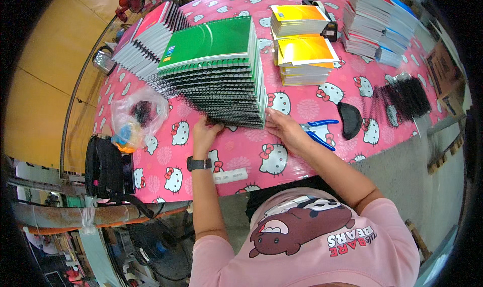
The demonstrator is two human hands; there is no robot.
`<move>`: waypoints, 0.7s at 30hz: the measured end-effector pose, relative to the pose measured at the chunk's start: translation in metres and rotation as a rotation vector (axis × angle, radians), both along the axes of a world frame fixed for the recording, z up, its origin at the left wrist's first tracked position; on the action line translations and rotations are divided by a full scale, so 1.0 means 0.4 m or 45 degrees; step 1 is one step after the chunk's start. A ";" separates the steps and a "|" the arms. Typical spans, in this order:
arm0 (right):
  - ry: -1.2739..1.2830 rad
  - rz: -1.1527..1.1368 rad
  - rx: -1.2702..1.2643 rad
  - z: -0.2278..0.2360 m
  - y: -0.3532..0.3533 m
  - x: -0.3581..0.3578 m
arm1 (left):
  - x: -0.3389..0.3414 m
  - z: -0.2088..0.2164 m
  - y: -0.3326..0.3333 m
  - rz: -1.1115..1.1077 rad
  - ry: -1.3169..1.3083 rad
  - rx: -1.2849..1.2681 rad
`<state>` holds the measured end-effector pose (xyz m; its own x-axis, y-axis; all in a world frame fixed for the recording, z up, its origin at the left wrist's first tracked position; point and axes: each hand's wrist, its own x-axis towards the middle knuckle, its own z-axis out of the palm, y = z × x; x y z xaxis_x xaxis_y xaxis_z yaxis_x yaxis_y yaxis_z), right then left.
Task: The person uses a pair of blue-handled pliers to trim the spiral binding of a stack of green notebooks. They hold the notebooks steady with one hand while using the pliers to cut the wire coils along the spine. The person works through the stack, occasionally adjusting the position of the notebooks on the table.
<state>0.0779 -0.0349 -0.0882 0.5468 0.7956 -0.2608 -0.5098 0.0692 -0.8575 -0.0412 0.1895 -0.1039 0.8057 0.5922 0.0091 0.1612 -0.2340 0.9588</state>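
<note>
A tall stack of green spiral notebooks (211, 43) stands in front of me, with its black coil bindings toward me. My left hand (205, 133) grips the bottom of the stack at its near left side, its fingertips partly hidden beneath the coils. At the near right corner, my right hand (283, 128) holds the base with its thumb against the side. Blue-handled pliers (322, 136) lie open just right of my right hand. Beyond them rests a black curved pouch (349, 121). A white paper strip (230, 176) lies near my left wrist.
More spiral notebooks (151, 25) are stacked behind on the left. Yellow-covered pads (304, 48) and tall book piles (370, 20) stand at the right. Loose black coils (410, 98), a clear plastic bag (153, 106) and a black backpack (103, 166) sit around the pink patterned table (241, 164).
</note>
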 end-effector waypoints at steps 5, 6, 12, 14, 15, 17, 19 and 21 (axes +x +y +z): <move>-0.243 0.036 0.005 0.035 0.035 0.051 | -0.024 -0.032 -0.052 0.190 -0.098 0.067; -0.295 0.048 0.003 0.033 0.039 0.077 | -0.025 -0.015 -0.087 0.196 -0.050 0.072; -0.172 -0.290 0.039 -0.058 0.169 0.207 | -0.030 -0.090 -0.245 0.127 -0.281 -0.305; -0.174 -0.400 0.036 -0.075 0.192 0.245 | -0.011 -0.104 -0.294 0.109 -0.398 -0.483; -0.190 -0.466 0.034 -0.126 0.190 0.286 | 0.005 -0.085 -0.316 0.072 -0.356 -0.552; -0.203 -0.477 0.052 -0.149 0.192 0.303 | 0.009 -0.044 -0.337 0.042 -0.292 -0.602; -0.253 -0.416 0.107 -0.140 0.190 0.285 | 0.002 -0.060 -0.324 0.032 -0.266 -0.489; -0.473 -0.361 0.086 -0.102 0.158 0.238 | -0.003 -0.078 -0.296 0.092 -0.291 -0.322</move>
